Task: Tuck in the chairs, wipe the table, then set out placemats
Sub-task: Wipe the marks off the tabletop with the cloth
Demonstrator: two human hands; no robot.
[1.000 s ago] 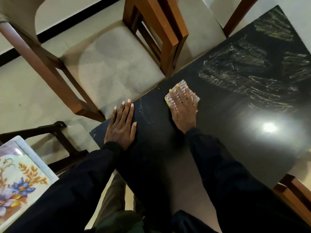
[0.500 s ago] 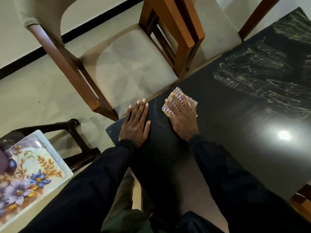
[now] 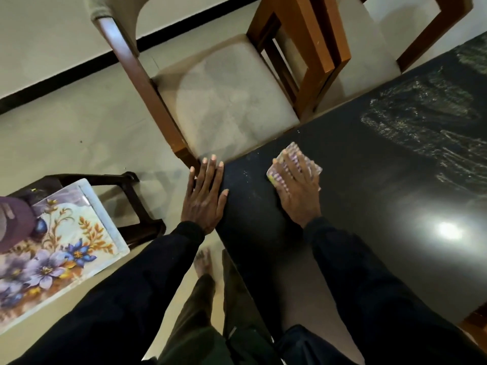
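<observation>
The black glossy table (image 3: 369,196) fills the right half of the head view, with wet wipe streaks at its far right. My right hand (image 3: 297,188) presses flat on a small pink-and-yellow sponge cloth (image 3: 292,151) near the table's left edge. My left hand (image 3: 205,193) lies flat with straight fingers on the table's near-left corner, its fingers reaching over the edge. Small crumbs or droplets speckle the surface between my hands. A wooden chair with a pale cushion (image 3: 224,109) stands tucked against the table's left side.
A second wooden chair (image 3: 369,46) stands beside the first, farther along the table. A floral placemat (image 3: 66,248) lies on a dark stool (image 3: 131,196) at lower left, with a purple cap (image 3: 13,222) on it. My foot (image 3: 204,264) is on the pale floor.
My left hand has slid toward the table's corner edge. The right hand with the cloth has stayed near the left edge. The view has shifted, showing more of the placemat and the cap.
</observation>
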